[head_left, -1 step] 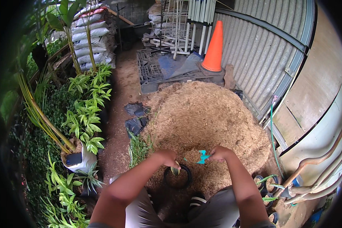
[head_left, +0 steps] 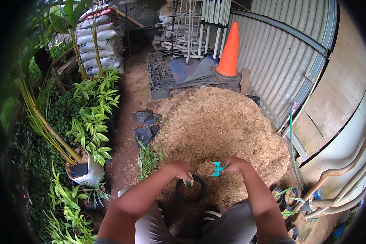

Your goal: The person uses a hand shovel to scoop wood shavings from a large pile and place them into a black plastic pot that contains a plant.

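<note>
My left hand (head_left: 178,169) pinches a small yellow-green plant piece (head_left: 188,182) over the rim of a round black pot (head_left: 190,198). The pot sits at the near edge of a big heap of brown fibrous potting mix (head_left: 215,126). My right hand (head_left: 236,164) grips a small teal hand tool (head_left: 217,168) just right of the pot, its blade resting on the mix. Both forearms come in from the lower edge, with my knees and sandals below them.
Leafy potted plants (head_left: 93,118) and a white grow bag (head_left: 89,173) line the left. Black bags (head_left: 145,126) lie on the dirt path. Behind the heap are a black pallet (head_left: 162,77), an orange cone (head_left: 230,51) and stacked sacks (head_left: 97,40). A corrugated wall (head_left: 272,65) and small seedling pots (head_left: 286,197) stand at right.
</note>
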The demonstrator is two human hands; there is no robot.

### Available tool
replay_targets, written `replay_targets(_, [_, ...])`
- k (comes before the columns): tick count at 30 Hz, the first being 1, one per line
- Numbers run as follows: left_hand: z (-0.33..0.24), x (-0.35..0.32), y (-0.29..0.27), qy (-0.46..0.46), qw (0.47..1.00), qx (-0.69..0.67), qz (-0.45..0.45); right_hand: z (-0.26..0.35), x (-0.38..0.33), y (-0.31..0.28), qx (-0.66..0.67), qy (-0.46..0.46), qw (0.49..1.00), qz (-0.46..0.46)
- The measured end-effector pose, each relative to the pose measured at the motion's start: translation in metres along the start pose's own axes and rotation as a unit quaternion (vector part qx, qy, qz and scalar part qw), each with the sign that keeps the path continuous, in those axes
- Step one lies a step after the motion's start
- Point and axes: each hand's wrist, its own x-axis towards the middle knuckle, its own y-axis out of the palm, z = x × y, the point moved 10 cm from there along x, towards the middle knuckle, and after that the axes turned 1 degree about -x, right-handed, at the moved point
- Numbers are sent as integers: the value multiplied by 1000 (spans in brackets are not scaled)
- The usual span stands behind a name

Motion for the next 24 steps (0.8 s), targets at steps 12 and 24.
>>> replay_targets(12, [2,5,2,5,1000,6,-11,46,8,0,-214,-73,972,-68])
replay_targets(24, [12,-40,-51,44,984,-127,-119,-36,-2,-35,-145,130,974,-112])
